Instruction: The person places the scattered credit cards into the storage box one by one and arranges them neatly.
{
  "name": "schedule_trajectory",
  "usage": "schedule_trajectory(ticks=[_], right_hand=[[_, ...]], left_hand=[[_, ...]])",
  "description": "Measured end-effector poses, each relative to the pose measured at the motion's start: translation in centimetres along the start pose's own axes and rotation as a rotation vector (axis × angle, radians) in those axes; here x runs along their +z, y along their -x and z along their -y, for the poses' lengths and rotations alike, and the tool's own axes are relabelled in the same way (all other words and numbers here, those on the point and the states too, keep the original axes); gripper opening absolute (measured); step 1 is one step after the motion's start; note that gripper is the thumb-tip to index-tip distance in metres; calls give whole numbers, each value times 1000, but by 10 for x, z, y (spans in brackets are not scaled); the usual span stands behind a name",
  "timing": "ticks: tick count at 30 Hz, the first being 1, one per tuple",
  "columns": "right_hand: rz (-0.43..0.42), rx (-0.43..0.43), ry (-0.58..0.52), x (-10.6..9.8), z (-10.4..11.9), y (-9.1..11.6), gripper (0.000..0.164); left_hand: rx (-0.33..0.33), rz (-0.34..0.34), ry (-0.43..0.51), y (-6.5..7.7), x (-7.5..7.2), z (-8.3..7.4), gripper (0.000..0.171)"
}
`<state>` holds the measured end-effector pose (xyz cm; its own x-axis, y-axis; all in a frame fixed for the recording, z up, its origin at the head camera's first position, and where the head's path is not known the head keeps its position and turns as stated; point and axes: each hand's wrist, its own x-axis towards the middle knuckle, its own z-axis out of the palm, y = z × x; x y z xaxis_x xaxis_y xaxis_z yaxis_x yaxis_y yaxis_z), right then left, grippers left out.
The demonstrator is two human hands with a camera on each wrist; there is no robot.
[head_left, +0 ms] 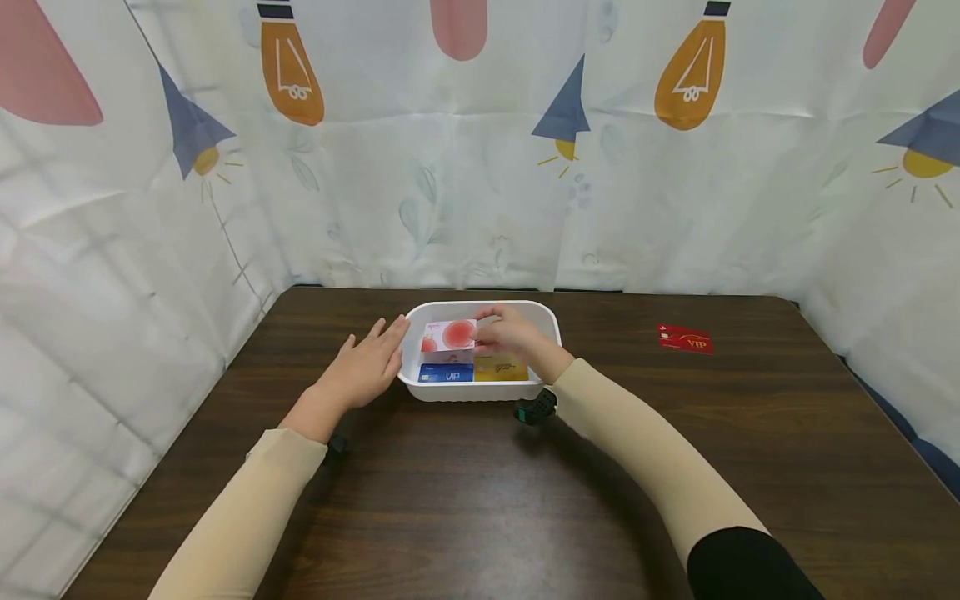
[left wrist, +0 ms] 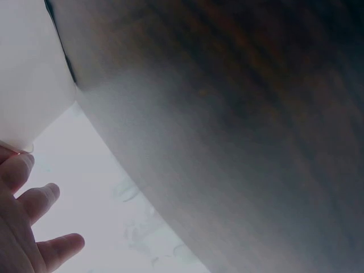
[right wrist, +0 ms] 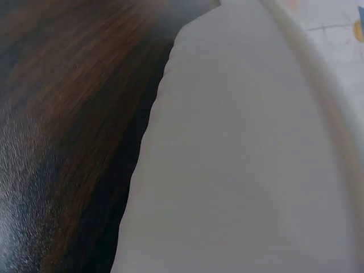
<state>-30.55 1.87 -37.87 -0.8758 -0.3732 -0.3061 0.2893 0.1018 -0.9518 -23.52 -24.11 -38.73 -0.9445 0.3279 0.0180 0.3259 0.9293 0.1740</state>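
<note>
A white plastic tray (head_left: pixel 480 392) stands on the table. Inside it lie a blue VIP card (head_left: pixel 446 372), a gold card (head_left: pixel 501 369) and a small pink-and-white box (head_left: pixel 448 340) with a round red print. My right hand (head_left: pixel 508 335) reaches over the tray and grips the box at its right end; some fingertips are hidden. At the tray's left rim, my left hand (head_left: pixel 362 367) touches with its fingers straight and spread. The left wrist view shows its fingers (left wrist: pixel 37 202) by the tray wall (left wrist: pixel 34 68). Only the tray's outer side (right wrist: pixel 227 148) fills the right wrist view.
A red VIP card (head_left: pixel 685 339) lies on the dark wooden table (head_left: pixel 420 508), to the right of the tray. White printed curtains (head_left: pixel 480 200) hang behind the table and on both sides. A dark wrist camera (head_left: pixel 536 407) sits under the right wrist, close to the tray's front.
</note>
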Motion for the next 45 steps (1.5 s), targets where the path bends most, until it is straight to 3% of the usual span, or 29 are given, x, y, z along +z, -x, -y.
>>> schedule_trajectory(ticks=[19,30,38,45], right_hand=[[-35,78,94,16,-6,-19,36],[-49,59,140,15,-9,-20,33],[-59,36,241,16,-12,-19,29],[-70,21,345,16,-12,-18,38]], left_hand=[[11,-15,2,0,1,1,61],[8,-9,7,0,0,1,61],[15,-19,7,-1,2,2,60],[19,-23,11,-1,1,2,59]])
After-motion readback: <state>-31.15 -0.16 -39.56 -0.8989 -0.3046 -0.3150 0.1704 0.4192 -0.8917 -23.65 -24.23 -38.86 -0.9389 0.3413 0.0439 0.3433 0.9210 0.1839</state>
